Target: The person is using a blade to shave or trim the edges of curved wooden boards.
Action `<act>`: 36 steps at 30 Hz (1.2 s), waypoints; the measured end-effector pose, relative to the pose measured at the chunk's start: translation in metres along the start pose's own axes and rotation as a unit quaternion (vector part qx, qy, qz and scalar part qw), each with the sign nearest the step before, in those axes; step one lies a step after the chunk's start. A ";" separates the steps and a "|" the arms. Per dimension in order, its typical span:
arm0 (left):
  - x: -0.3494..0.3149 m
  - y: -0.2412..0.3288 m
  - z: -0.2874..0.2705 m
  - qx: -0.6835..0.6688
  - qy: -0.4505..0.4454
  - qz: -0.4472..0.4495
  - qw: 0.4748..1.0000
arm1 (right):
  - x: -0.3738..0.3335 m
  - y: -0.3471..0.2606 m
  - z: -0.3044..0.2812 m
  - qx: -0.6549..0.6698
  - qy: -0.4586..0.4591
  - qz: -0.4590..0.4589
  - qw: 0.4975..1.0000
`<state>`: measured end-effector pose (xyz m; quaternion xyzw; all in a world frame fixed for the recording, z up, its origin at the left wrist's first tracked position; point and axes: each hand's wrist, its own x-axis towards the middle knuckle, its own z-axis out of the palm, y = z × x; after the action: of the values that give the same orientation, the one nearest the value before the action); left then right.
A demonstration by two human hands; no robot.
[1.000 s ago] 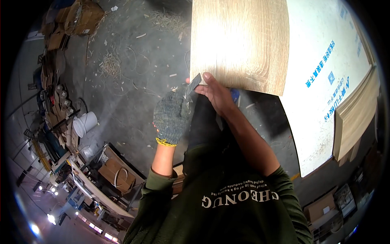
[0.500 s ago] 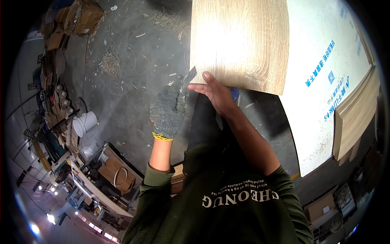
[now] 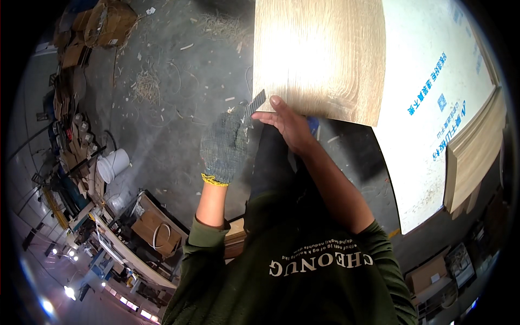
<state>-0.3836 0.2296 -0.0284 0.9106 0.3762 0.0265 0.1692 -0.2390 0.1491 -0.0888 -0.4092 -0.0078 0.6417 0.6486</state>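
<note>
Nearby, scraps (image 3: pixel 146 86) litter the floor (image 3: pixel 168 146); white panel (image 3: pixel 417 179) flanks wood-grain board (image 3: pixel 325 81).

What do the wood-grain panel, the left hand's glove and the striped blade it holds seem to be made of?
Wood-grain panel: probably laminated board, judging by the smooth, grained face with strong glare; solid wood remains possible.
Glove: knitted yarn, matte grey, with visible knit texture and yellow cuff edging; fibre unclear.
Striped blade: likely metal, grey with slanting lines.
</note>
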 end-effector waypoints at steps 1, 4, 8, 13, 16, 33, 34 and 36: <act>0.004 -0.001 0.001 0.008 0.042 0.019 0.999 | 0.000 -0.001 0.000 -0.001 -0.003 -0.006 1.000; 0.020 -0.005 -0.001 -0.039 0.037 0.012 0.998 | -0.001 -0.002 -0.001 -0.018 -0.022 -0.018 0.999; 0.030 -0.001 -0.002 -0.199 0.120 -0.055 0.971 | -0.014 -0.008 -0.011 -0.062 0.000 -0.001 0.998; 0.050 0.009 -0.008 -0.179 0.022 -0.013 0.984 | -0.069 -0.055 -0.024 -0.292 -0.033 0.113 0.949; 0.068 0.003 0.004 -0.120 0.093 0.129 0.980 | -0.087 -0.115 -0.009 -0.550 0.078 0.003 0.831; 0.044 0.014 -0.018 0.089 0.048 0.290 0.952 | -0.012 -0.153 -0.095 -0.763 0.310 -0.307 0.477; 0.069 0.013 -0.012 0.021 0.058 0.280 0.958 | -0.013 -0.154 -0.095 -0.767 0.305 -0.308 0.473; 0.081 0.019 -0.014 -0.044 0.070 0.263 0.961 | -0.015 -0.156 -0.094 -0.754 0.311 -0.306 0.491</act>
<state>-0.3154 0.2778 -0.0156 0.9650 0.1327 0.1503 0.1693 -0.0623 0.1127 -0.0589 -0.8871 -0.4115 -0.0166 0.2083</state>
